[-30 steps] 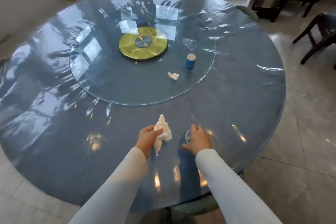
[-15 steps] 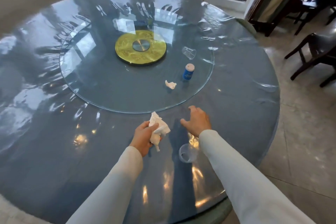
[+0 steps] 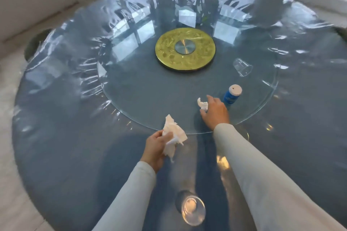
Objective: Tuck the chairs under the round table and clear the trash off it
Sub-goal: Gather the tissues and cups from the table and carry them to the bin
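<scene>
The round desk [image 3: 56, 146] carries a glass turntable [image 3: 135, 95] with a gold disc [image 3: 169, 50] at its middle. Nearer than the disc and slightly to its right, the right grip [image 3: 216, 112] lies open on the glass, thumb and forefinger spread either side of a small white paper wad [image 3: 203, 104]. Just beside it, right of the disc, stands a blue bottle [image 3: 230, 98]; its label is too blurred to read. The left grip [image 3: 155, 148], nearer than the disc, is closed round a crumpled tissue [image 3: 173, 134]. One clear cup [image 3: 242, 67] lies tipped just right of the disc; another cup [image 3: 193, 210] stands far nearer than the disc.
</scene>
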{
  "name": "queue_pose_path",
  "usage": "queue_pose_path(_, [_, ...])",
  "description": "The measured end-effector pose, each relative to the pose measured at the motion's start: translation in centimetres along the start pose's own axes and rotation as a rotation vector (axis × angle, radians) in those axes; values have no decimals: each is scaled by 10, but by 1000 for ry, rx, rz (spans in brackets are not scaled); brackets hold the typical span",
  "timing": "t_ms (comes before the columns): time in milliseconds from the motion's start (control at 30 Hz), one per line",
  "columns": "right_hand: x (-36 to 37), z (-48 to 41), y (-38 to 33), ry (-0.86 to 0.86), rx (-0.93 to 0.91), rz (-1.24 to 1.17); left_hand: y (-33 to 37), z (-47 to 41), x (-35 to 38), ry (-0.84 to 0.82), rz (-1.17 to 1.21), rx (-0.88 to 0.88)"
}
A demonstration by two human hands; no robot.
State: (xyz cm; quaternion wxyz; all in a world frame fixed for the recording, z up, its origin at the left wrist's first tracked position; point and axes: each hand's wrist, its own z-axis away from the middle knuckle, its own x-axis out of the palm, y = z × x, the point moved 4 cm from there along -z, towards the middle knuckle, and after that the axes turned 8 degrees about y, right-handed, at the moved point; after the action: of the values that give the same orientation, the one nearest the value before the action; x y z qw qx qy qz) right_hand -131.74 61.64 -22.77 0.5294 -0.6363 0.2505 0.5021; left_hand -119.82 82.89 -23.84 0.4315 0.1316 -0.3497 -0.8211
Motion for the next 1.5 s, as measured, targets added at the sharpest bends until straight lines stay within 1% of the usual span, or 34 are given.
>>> queue_pose_path(100, [14, -15, 3, 3, -21, 10, -6, -1, 3, 41, 24, -10])
queue_pose_path(200, [25, -19, 7, -2, -38, 53, -10, 0, 4, 46, 52, -17])
queue_pose_path(300, [27, -12, 13, -9, -26, 21, -11, -1, 3, 70, 68, 0])
queue_pose_path(367, [21, -3, 11, -7, -11, -95, -7, 1, 5, 88, 84, 32])
queue_pose_path(433, [8, 11, 1, 1, 13, -273, -4, 1, 8, 109, 97, 59])
queue_pose_path(533, [-19, 43, -23, 9, -2, -538, -1, 3, 13, 109, 107, 93])
queue_pose_path(600, [-33, 68, -40, -38, -35, -645, 2, 6, 17, 85, 82, 109])
queue_pose_path(667, [-43, 91, -52, -80, -86, -635, 7, 16, 25, 44, 65, 126])
queue_pose_path(733, [-51, 105, -56, -45, -116, -567, 12, 28, 36, -30, 112, 121])
queue_pose_path(867, [-71, 121, -54, 30, -101, -493, 18, 48, 47, -159, 170, 55])
queue_pose_path(967, [-83, 136, -55, 50, -124, -444, 24, 61, 47, -271, 96, 123])
queue_pose_path(1067, [-89, 148, -52, 60, -121, -448, 25, 68, 45, -332, 69, 149])
queue_pose_path(1167, [-90, 154, -45, 26, -98, -486, 23, 67, 45, -333, 66, 126])
queue_pose_path(1233, [-97, 152, -38, 39, -95, -502, 25, 65, 49, -311, 73, 114])
queue_pose_path(1367, [-117, 124, -8, 133, -28, -509, 33, 59, 63, -244, 42, 129])
queue_pose_path(1500, [-132, 75, 30, 237, 73, -547, 42, 44, 87, -163, 35, 128])
